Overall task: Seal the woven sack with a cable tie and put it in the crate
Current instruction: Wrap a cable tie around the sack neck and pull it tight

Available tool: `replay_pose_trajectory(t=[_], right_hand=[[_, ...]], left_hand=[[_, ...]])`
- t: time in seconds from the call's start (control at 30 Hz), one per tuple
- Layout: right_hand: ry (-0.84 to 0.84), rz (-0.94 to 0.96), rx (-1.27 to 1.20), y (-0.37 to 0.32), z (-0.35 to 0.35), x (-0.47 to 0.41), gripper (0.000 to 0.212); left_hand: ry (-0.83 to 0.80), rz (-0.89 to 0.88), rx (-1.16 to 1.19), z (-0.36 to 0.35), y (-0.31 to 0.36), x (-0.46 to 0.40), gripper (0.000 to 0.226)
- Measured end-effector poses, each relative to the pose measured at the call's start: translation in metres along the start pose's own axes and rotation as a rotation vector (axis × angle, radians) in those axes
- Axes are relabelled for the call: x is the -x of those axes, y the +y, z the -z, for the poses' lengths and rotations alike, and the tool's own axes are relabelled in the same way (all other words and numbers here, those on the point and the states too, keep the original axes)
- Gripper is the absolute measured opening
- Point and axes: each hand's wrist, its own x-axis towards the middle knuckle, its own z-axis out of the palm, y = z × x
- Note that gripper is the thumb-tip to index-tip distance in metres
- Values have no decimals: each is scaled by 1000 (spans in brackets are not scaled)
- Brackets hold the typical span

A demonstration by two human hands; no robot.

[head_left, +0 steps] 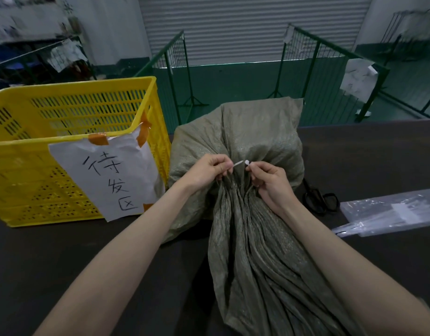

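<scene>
A grey-green woven sack lies on the dark table, its bulging body away from me and its gathered neck running toward me. A white cable tie wraps the neck. My left hand pinches the tie's tail on the left. My right hand pinches the tie's head end on the right. A yellow slatted crate stands on the table to the left of the sack, with a taped paper sign on its front.
Black scissors lie on the table right of the sack. A clear plastic bag of cable ties lies at the right edge. Behind the table's far edge stand green wire-mesh partitions and a roller shutter.
</scene>
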Motion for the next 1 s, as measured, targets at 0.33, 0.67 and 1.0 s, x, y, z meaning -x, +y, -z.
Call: replay_pose_trajectory(t=[0.33,0.67,1.0], right_hand=[[8,-1,31,-2,-2,1,13],[-31,14,72,-9,-9,8,21],[-61,0,177,-10,-7,8,17]], left_hand=[[-49,-10,-30,1,5,-3,29],[-54,-19,-44,1,4,-1,29],[-67,-20,-76,2,4,0,28]])
